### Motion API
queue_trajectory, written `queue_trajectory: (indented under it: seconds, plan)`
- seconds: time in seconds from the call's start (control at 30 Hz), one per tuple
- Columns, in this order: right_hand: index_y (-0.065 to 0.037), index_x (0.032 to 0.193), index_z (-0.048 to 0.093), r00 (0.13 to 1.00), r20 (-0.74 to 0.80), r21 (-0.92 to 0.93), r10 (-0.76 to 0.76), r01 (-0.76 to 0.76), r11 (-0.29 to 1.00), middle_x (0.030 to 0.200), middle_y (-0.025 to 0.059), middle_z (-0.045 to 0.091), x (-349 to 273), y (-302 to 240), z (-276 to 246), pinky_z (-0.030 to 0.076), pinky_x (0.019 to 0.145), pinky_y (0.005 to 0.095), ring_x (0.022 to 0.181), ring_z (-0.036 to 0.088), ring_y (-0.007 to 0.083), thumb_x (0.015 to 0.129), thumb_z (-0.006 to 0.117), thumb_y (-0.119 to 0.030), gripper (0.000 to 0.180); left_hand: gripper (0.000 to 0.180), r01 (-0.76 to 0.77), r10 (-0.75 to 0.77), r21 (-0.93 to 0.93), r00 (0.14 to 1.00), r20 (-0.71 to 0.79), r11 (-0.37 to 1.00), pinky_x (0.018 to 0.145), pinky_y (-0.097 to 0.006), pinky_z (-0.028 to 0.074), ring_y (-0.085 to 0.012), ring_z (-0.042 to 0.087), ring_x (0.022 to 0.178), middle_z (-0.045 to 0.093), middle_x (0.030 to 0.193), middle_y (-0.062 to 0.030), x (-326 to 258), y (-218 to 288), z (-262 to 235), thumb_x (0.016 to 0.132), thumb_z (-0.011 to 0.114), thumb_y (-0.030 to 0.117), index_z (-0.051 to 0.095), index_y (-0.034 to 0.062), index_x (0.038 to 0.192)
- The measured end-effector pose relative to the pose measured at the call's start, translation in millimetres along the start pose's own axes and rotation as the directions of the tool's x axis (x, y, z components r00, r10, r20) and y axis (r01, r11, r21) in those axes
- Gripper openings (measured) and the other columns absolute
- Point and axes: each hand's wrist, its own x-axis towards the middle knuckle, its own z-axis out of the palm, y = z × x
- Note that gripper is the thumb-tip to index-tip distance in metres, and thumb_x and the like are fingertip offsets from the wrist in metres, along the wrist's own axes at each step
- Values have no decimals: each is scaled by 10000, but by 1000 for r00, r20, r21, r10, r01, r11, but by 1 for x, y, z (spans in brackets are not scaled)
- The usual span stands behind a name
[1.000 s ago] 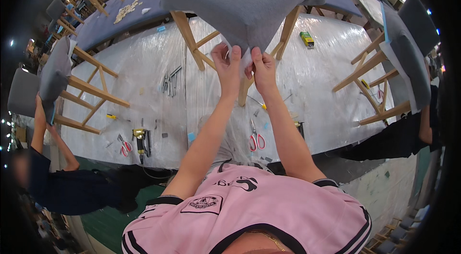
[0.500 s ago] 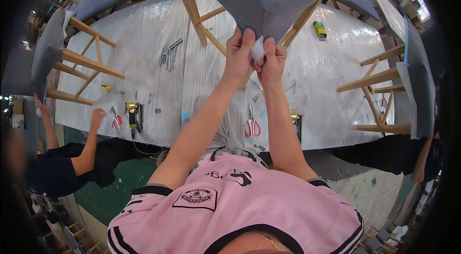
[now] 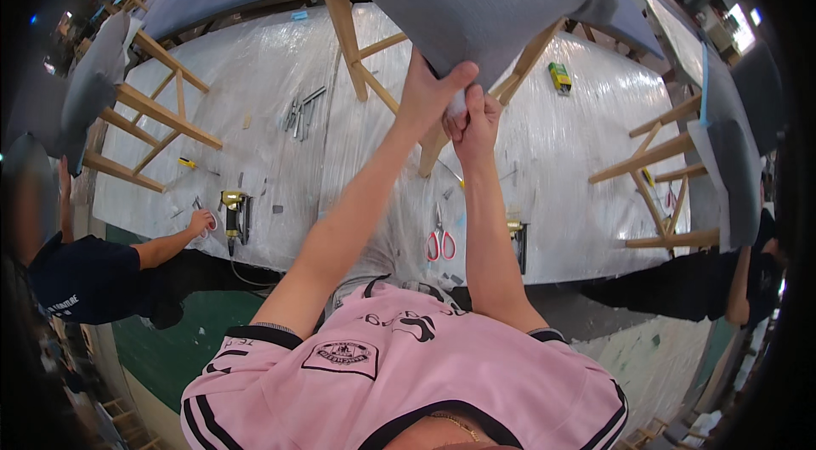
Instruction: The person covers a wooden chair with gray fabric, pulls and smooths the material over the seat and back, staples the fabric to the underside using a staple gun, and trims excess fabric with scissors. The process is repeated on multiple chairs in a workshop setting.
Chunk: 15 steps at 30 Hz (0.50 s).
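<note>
A chair with a grey upholstered seat (image 3: 476,4) and wooden legs (image 3: 342,38) stands on the table ahead of me, its near corner between my hands. My left hand (image 3: 425,100) is closed on the grey fabric at that corner, thumb lying across it. Just to the right, my right hand (image 3: 478,129) grips the lower edge of the same fabric with curled fingers. A pale patch (image 3: 457,105), padding or fabric, shows between the hands. The undersides of the fingers are partly hidden.
Plastic film covers the table (image 3: 374,186). On it lie red-handled scissors (image 3: 440,244), a staple gun (image 3: 236,216), metal tools (image 3: 303,113) and a yellow-green box (image 3: 559,78). Other chairs stand left (image 3: 170,114) and right (image 3: 659,157). A co-worker's hand (image 3: 202,221) is at another pair of scissors.
The white stuffing between my hands is now mostly covered by the grey fabric. My left thumb has moved across the corner. The co-worker's hand at left has lowered to the scissors.
</note>
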Motion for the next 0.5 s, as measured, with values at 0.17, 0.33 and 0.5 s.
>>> queue_trajectory:
  seconds: [0.17, 0.33, 0.5]
  plan:
    - [-69, 746, 574, 995, 51, -26, 89, -87, 996, 616, 12, 554, -2, -9, -6, 415, 468, 297, 483, 513, 120, 1050, 604, -401, 452, 859, 99, -108, 48, 965, 238, 994, 984, -343, 450, -206, 551, 1163, 593, 1284, -139, 5, -14, -20, 832, 818, 581, 513, -62, 1313]
    - [-34, 914, 688, 964, -123, -283, 237, -263, 922, 740, 47, 657, -27, 40, -104, 539, 640, 316, 694, 667, 175, 1053, 582, -335, 348, 891, 87, -101, 139, 990, 95, 986, 1043, -351, 419, -201, 514, 1217, 555, 1360, -119, -9, -14, -11, 887, 748, 604, 448, -48, 1414]
    - [-76, 1166, 695, 818, -569, -810, 78, -575, 116, 1025, 152, 719, -110, 189, -263, 560, 868, 435, 973, 701, 343, 914, 681, -300, 338, 817, 26, -31, 30, 979, 202, 999, 1171, -416, 329, -213, 401, 1404, 410, 1534, -94, 2, -59, -49, 1018, 449, 668, 362, 12, 1498]
